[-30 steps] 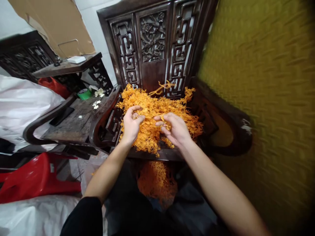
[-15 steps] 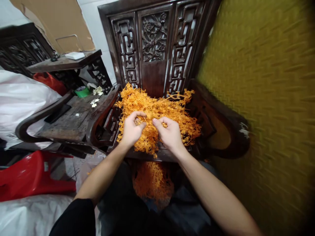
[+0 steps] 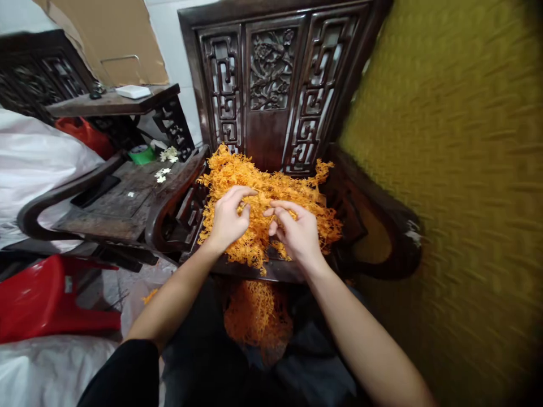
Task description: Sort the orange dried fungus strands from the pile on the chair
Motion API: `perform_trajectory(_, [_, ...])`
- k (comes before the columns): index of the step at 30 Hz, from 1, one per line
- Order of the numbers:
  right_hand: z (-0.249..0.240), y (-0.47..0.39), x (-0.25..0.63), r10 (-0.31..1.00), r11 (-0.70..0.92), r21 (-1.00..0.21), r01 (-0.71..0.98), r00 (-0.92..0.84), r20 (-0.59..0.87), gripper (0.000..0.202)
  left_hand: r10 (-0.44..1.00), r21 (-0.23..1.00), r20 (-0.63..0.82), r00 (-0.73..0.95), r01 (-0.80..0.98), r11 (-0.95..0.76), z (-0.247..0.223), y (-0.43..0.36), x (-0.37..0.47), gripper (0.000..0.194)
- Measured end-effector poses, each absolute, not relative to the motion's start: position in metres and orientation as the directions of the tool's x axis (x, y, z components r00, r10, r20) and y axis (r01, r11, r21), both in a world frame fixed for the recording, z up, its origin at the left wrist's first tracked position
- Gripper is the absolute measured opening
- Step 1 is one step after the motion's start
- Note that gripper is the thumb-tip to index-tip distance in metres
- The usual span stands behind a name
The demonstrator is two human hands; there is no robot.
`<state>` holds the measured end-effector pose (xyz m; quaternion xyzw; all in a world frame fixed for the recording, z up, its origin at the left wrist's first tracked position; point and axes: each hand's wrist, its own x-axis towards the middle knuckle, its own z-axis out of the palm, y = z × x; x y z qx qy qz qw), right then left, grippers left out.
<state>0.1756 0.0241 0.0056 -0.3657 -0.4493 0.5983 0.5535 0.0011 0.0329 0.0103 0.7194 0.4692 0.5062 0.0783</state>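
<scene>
A heap of orange, branching plastic-like sprigs (image 3: 241, 175) covers the seat of a dark carved wooden chair (image 3: 267, 133). Over the heap's middle is my left hand (image 3: 232, 217), its thumb and fingers apart in a curve, with orange strands behind them. My right hand (image 3: 297, 229) is beside it on the right, fingers bent and thumb close to the index finger. Whether a thin orange strand lies between those fingertips is too small to tell. More orange sprigs (image 3: 257, 314) hang below the seat's front edge, between the knees.
At left stands a second wooden chair (image 3: 106, 217) with green tape (image 3: 142, 154), a dark flat object and small white pieces. Nearby are a red plastic stool (image 3: 46, 299), white sacks (image 3: 38, 164) and a side table (image 3: 114, 104). A yellow textured surface (image 3: 458, 169) fills the right.
My right hand's fingers have spread somewhat and its thumb has shifted. My left fingers have opened a little wider. A raised orange sprig at the heap's upper right has dropped from view.
</scene>
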Motion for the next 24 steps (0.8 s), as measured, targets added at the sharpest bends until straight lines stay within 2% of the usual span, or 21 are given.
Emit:
perform_trajectory(4, [0.003,0.03,0.176,0.986,-0.076,-0.932,-0.355,-0.165,-0.017,0.045,0.732,0.516,0.665,0.148,0.617,-0.594,0.012,0.02,0.014,0.032])
perform_trajectory(6, [0.001,0.029,0.178,0.985,-0.064,-0.949,-0.309,-0.172,-0.01,0.044,0.698,0.455,0.692,0.183,0.64,-0.619,0.01,0.018,0.014,0.031])
perform_trajectory(9, [0.0,0.028,0.181,0.984,0.106,-0.99,-0.096,-0.134,0.119,0.039,0.647,0.373,0.733,0.208,0.672,-0.639,0.006,0.021,0.012,0.027])
perform_trajectory(11, [0.002,0.029,0.183,0.969,0.228,-0.969,0.09,-0.122,0.217,0.033,0.636,0.34,0.742,0.212,0.699,-0.629,0.003,0.023,0.009,0.026])
perform_trajectory(13, [0.004,0.029,0.185,0.96,0.262,-0.943,0.207,-0.159,0.232,0.03,0.647,0.316,0.731,0.215,0.734,-0.601,0.002,0.025,0.007,0.027])
perform_trajectory(15, [0.006,0.028,0.185,0.961,0.218,-0.949,0.228,-0.221,0.167,0.031,0.662,0.297,0.717,0.217,0.764,-0.572,0.001,0.028,0.004,0.028])
perform_trajectory(18, [0.008,0.023,0.186,0.949,0.07,-0.993,0.094,-0.312,0.038,0.036,0.689,0.287,0.691,0.218,0.792,-0.538,0.003,0.038,-0.005,0.029])
perform_trajectory(21, [0.01,0.015,0.19,0.868,-0.124,-0.992,-0.037,-0.488,-0.09,0.039,0.741,0.382,0.668,0.07,0.822,-0.422,0.004,0.055,-0.025,0.032])
perform_trajectory(23, [0.012,0.012,0.193,0.815,-0.185,-0.981,-0.049,-0.566,-0.126,0.038,0.78,0.553,0.61,-0.14,0.78,-0.293,0.003,0.064,-0.038,0.029])
perform_trajectory(24, [0.013,0.012,0.194,0.809,-0.197,-0.979,-0.054,-0.573,-0.131,0.037,0.808,0.671,0.538,-0.241,0.702,-0.238,0.002,0.067,-0.042,0.026])
